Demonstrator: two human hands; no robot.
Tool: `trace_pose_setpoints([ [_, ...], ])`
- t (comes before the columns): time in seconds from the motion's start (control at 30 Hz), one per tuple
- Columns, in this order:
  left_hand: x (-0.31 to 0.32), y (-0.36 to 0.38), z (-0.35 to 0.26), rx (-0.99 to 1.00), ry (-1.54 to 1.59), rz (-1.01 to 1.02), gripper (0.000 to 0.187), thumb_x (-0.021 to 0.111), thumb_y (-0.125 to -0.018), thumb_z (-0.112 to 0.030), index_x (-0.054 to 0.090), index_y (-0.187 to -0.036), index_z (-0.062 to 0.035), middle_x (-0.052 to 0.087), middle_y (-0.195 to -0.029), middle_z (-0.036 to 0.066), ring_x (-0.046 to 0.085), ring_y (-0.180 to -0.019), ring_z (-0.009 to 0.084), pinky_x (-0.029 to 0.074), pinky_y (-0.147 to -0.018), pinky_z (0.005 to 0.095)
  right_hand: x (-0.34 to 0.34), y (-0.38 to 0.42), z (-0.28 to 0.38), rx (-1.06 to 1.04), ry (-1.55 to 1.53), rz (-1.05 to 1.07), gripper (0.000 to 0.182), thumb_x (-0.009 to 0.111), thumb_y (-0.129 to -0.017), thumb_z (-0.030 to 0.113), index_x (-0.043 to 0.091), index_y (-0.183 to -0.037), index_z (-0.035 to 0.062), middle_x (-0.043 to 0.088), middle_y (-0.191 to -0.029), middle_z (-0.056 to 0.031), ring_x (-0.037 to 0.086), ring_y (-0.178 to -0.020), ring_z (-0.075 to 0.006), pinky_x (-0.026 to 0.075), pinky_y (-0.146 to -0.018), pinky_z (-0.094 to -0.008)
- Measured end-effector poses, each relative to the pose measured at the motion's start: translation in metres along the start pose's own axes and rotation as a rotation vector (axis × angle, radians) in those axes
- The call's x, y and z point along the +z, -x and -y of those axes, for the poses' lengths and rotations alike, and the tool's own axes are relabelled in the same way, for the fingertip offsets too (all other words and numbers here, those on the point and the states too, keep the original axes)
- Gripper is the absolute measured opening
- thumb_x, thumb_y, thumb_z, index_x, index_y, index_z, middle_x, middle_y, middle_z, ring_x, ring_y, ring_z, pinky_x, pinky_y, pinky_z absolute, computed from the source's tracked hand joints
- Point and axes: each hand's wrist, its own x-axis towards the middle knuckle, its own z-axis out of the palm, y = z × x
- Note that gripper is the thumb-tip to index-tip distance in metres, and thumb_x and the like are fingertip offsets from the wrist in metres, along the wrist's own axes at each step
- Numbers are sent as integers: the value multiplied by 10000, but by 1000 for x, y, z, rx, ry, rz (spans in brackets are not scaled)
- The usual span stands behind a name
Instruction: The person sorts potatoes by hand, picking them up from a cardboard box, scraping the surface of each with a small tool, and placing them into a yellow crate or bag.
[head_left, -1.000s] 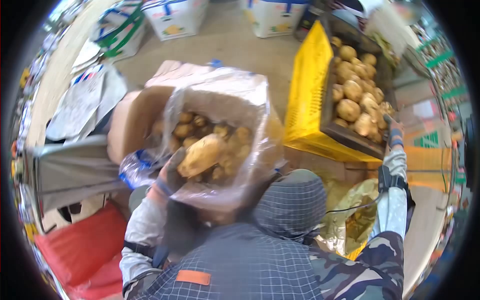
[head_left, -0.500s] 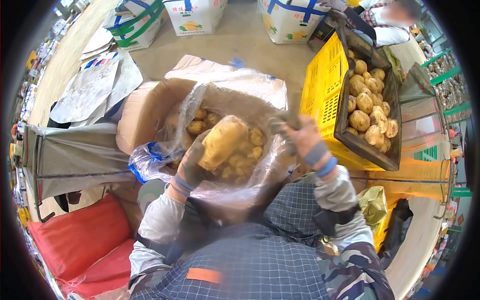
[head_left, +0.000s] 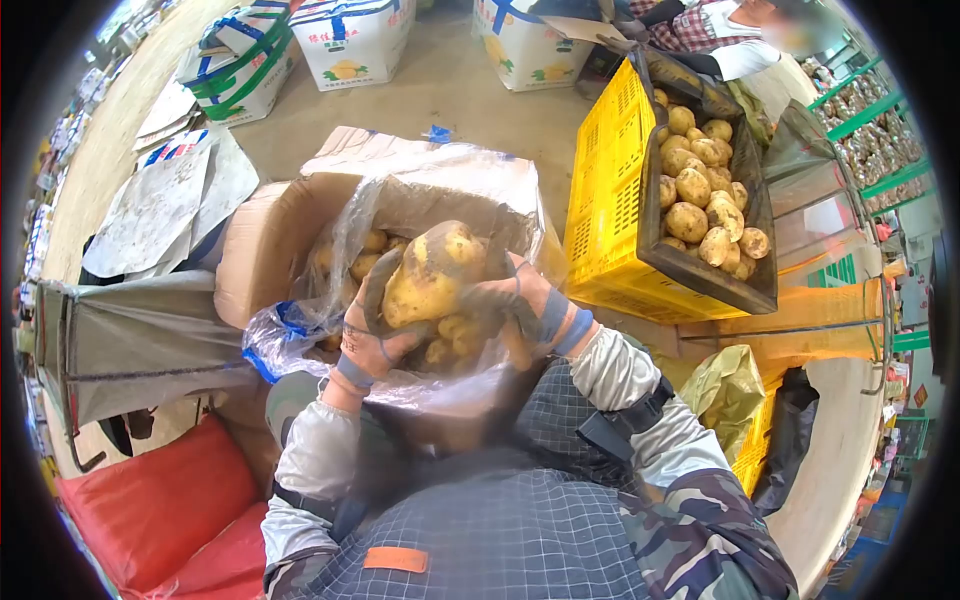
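Observation:
A large yellow potato (head_left: 418, 283) is raised over an open cardboard box (head_left: 250, 255) lined with clear plastic (head_left: 350, 225). Wrapped round its left side is my left hand (head_left: 380, 325), in a dark-palmed glove. My right hand (head_left: 515, 300), gloved too, is at the potato's right side with fingers spread and slightly blurred; whether they touch it is hard to tell. Smaller potatoes (head_left: 452, 338) lie in the box below, partly hidden by my hands.
A yellow crate (head_left: 612, 190) holding several potatoes (head_left: 700, 190) stands right of the box. White printed cartons (head_left: 350, 45) stand at the back. Red sacks (head_left: 165, 500) lie at lower left. Another person (head_left: 700, 35) is at upper right.
My right hand has moved left and down to the potato's right side. The potato is more upright in my left hand. The whole view has shifted slightly.

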Motion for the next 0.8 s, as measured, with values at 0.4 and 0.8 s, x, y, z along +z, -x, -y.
trace_pose_setpoints([
  [0.4, -13, 15, 15, -225, 402, -328, 862, 865, -719, -206, 431, -1443, -34, 564, -1343, 151, 513, -1264, 225, 412, -1072, 322, 29, -33, 31, -150, 691, -28, 359, 615, -942, 187, 588, -1267, 36, 665, -1137, -90, 638, -858, -144, 526, -685, -277],
  [0.8, -241, 375, -330, 299, -942, -1632, 645, 736, -862, -174, 460, -1433, -61, 551, -1348, 95, 615, -1106, 180, 552, -788, 266, 9, -33, 16, 442, 58, -161, 433, 596, -947, 289, 530, -1275, 14, 687, -890, -99, 457, -415, -90, 425, -376, -245],
])
